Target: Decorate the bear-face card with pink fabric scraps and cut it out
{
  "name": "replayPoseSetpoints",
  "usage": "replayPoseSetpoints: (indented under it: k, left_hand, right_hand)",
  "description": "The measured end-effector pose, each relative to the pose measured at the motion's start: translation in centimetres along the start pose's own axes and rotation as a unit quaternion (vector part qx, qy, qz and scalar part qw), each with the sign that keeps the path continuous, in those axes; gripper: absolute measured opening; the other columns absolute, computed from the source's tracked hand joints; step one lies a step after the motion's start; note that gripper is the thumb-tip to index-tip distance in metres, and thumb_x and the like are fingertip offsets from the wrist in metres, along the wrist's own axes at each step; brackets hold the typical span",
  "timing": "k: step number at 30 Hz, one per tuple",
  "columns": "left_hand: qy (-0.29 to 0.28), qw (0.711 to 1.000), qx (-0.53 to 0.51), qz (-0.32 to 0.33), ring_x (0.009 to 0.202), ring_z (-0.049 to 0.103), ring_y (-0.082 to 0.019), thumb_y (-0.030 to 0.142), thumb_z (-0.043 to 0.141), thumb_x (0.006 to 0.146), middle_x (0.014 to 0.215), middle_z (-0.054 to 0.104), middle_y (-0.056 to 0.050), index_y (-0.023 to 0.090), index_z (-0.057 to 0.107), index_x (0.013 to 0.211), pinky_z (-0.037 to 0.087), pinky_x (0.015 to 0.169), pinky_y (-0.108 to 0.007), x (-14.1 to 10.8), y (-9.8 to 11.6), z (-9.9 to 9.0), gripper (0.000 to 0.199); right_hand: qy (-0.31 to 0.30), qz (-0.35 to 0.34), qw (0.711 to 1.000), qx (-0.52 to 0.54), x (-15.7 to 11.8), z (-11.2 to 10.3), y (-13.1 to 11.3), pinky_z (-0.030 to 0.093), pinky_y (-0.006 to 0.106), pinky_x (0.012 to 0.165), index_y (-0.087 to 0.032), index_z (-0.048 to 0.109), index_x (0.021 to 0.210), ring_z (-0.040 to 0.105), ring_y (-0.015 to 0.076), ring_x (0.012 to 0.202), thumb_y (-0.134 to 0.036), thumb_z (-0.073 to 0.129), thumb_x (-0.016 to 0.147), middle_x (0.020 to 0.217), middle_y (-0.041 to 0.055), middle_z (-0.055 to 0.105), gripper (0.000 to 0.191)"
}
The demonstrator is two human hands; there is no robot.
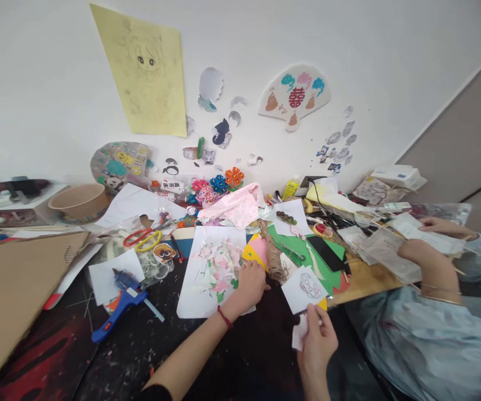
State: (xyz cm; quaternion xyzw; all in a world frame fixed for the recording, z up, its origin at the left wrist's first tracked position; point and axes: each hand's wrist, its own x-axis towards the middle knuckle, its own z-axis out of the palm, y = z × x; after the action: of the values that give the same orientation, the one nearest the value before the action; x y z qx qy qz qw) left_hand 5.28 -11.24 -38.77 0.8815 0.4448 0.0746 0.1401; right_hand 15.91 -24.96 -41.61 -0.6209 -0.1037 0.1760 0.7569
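Note:
My left hand (pixel 252 284), with a red string bracelet at the wrist, reaches to the right edge of a white sheet (pixel 188 298) bearing a heap of pink, white and green paper scraps (pixel 217 267). Its fingers are curled down beside a yellow and pink piece (pixel 257 249); what they grip, if anything, is hidden. Lower right, my right hand (pixel 319 342) pinches a small white paper with a line drawing (pixel 305 288) between thumb and fingers. A crumpled white scrap (pixel 300 333) also shows at that hand. Behind the drawing lie green paper (pixel 280 239) and a dark phone (pixel 326 253).
A blue glue gun (pixel 121 312) rests at left near scissors (pixel 148 239) and a cardboard sheet (pixel 19 295). Twine (pixel 276 259), pink cloth (pixel 236 206) and pipe-cleaner flowers (pixel 219 184) line the back. At right, another person's hands (pixel 428 262) handle clear plastic bags (pixel 391 253).

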Motion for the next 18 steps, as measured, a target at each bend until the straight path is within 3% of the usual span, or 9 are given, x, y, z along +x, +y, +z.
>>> replayPoseSetpoints:
  k: [5, 9, 11, 14, 18]
  left_hand:
    - [0.001, 0.999, -0.034, 0.019, 0.104, 0.063, -0.032, 0.024, 0.070, 0.082, 0.104, 0.069, -0.019, 0.010, 0.069, 0.092, 0.046, 0.088, -0.042, -0.3, 0.2, -0.3, 0.017]
    - [0.019, 0.996, -0.091, 0.006, 0.081, 0.067, -0.023, 0.022, 0.068, 0.082, 0.082, 0.071, -0.008, 0.016, 0.067, 0.079, 0.047, 0.074, -0.032, -0.8, -0.4, -2.3, 0.007]
    - [0.055, 0.991, -0.120, -0.013, 0.079, 0.066, -0.020, 0.022, 0.062, 0.085, 0.082, 0.070, -0.005, 0.018, 0.066, 0.084, 0.047, 0.071, -0.029, -1.3, -1.6, -4.2, 0.006]
    - [0.132, 0.979, -0.149, -0.050, 0.088, 0.064, -0.019, 0.018, 0.049, 0.092, 0.095, 0.068, -0.006, 0.019, 0.061, 0.098, 0.046, 0.080, -0.031, -2.2, -4.5, -7.3, 0.013]
    - [0.197, 0.960, -0.168, -0.109, 0.109, 0.056, -0.030, 0.012, 0.040, 0.093, 0.114, 0.059, -0.017, 0.014, 0.058, 0.104, 0.042, 0.091, -0.043, -3.9, -8.4, -9.2, 0.021]
  right_hand:
    - [-0.015, 0.004, 1.000, -0.011, 0.2, -0.3, 0.2, 0.038, 0.020, 0.045, -0.014, 0.067, 0.088, 0.047, 0.0087, 0.050, -0.047, 0.081, 0.066, 0.060, -0.0043, 0.057, 0.042]
    - [-0.024, 0.006, 0.999, -0.022, 0.3, -0.5, 0.2, 0.036, 0.020, 0.043, -0.014, 0.067, 0.088, 0.043, 0.0080, 0.046, -0.048, 0.081, 0.064, 0.057, -0.0049, 0.055, 0.044]
    - [-0.024, 0.007, 0.999, -0.024, 0.3, -0.5, 0.2, 0.036, 0.020, 0.043, -0.014, 0.067, 0.087, 0.044, 0.0084, 0.048, -0.047, 0.081, 0.063, 0.058, -0.0042, 0.056, 0.044]
    - [-0.038, 0.020, 0.999, -0.020, 0.0, -0.4, 0.2, 0.032, 0.019, 0.041, -0.014, 0.066, 0.088, 0.040, 0.0071, 0.045, -0.046, 0.081, 0.064, 0.056, -0.0055, 0.054, 0.043]
    - [-0.082, 0.019, 0.996, -0.033, -0.6, 0.4, 0.5, 0.026, 0.020, 0.039, -0.014, 0.064, 0.090, 0.033, 0.0057, 0.041, -0.047, 0.078, 0.068, 0.050, -0.0083, 0.047, 0.042]
